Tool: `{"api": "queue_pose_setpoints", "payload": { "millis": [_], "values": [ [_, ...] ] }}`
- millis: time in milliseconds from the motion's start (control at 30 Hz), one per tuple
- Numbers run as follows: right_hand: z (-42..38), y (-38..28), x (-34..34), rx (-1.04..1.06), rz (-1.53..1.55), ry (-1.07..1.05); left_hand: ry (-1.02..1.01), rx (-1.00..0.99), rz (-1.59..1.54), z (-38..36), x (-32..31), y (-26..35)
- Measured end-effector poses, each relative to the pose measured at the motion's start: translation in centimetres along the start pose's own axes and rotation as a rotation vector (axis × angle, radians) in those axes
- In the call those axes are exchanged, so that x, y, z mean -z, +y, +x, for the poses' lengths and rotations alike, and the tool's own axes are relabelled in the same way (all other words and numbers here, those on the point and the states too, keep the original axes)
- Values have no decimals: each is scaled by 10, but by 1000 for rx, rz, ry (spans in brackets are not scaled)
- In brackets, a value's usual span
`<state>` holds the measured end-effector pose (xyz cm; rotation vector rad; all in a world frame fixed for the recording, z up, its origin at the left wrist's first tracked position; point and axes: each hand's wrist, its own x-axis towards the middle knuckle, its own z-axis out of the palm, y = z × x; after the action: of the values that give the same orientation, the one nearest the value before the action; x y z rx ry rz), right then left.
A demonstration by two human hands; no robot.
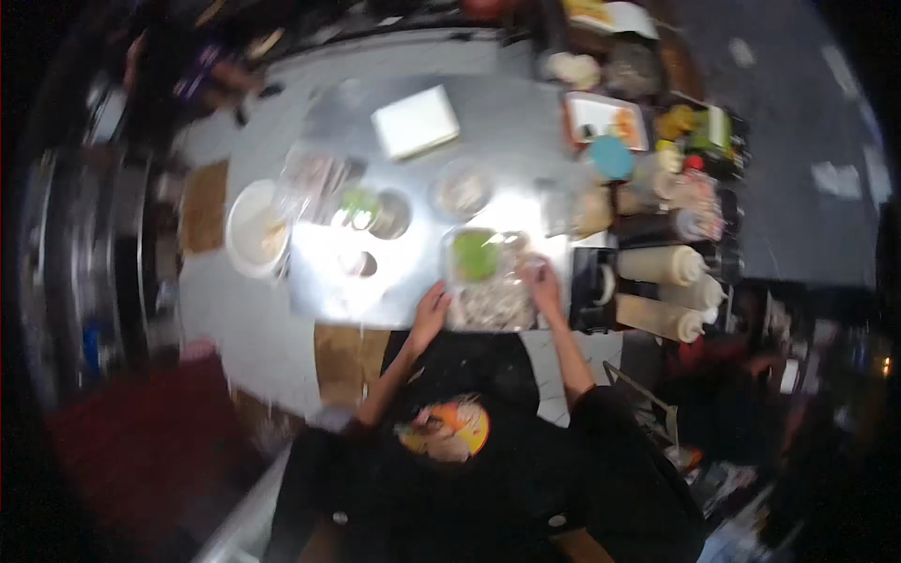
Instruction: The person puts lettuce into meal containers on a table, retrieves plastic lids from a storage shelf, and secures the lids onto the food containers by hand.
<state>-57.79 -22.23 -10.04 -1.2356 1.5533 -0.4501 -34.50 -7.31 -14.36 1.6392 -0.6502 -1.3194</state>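
Observation:
A clear plastic tray (453, 246) with compartments lies near the table's front edge, smeared by motion. Bright green food (476, 255) fills one upper compartment; greyish-white pieces (493, 306), too blurred to name, fill the lower part. My left hand (433, 311) is at the tray's left side, its fingers curled against the edge. At the right side, my right hand (542, 283) has its fingers closed over the rim. Just beyond the tray stands a clear round container (463, 190) with pale contents.
On the metal table (338, 108) are a white block-shaped box (416, 122), a small cup (356, 263) and a clear container with green contents (358, 207). Several squeeze bottles (662, 266) and a blue lid (611, 158) line the right. A white tub (251, 230) stands left.

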Motion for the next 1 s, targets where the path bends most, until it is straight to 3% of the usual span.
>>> {"api": "queue_pose_setpoints", "payload": {
  "millis": [67, 100, 133, 200, 233, 267, 400, 433, 500, 600, 633, 733, 767, 867, 900, 1000],
  "values": [
    [9, 36, -24, 28, -122, 73, -62, 67, -61, -6, 18, -5],
    [-10, 5, -24, 38, -121, 23, -88, 20, -110, -3, 33, -17],
    [-9, 20, -45, 271, 64, 121, -117, -25, -160, -1, 47, -28],
    [-24, -6, -59, 147, 18, 57, -77, 142, -195, -20, 73, 12],
    [-16, 13, -83, 224, 33, 117, -104, -45, -111, -17, 89, -5],
    [-25, 3, -90, 170, -9, 111, -71, -32, -81, -25, 94, 10],
    [-65, 8, -123, 297, 332, 217, 31, 23, -75, -41, 111, 34],
    [-81, 10, -120, 343, 414, 244, 39, 40, -97, -40, 116, 33],
    [-118, 24, -94, 207, 360, 150, -8, 44, -116, -40, 122, 30],
    [-155, 64, -62, 61, 382, 196, 17, -17, -77, -27, 121, 12],
    [-165, 75, -52, 26, 377, 226, 119, -204, 133, -24, 117, 6],
    [-175, 97, -30, -30, 351, 259, 155, -204, 161, -9, 117, 4],
    [-172, 102, -26, -39, 340, 258, 190, -70, 26, -5, 115, 4],
    [-148, 97, -11, 10, 331, 228, 132, 5, -70, -9, 110, 22],
    [-138, 94, -4, 77, 305, 194, 149, -83, -6, -8, 108, 21],
    [-105, 67, 11, 221, 255, -112, 187, -90, 107, -7, 101, 25]
  ]
}}
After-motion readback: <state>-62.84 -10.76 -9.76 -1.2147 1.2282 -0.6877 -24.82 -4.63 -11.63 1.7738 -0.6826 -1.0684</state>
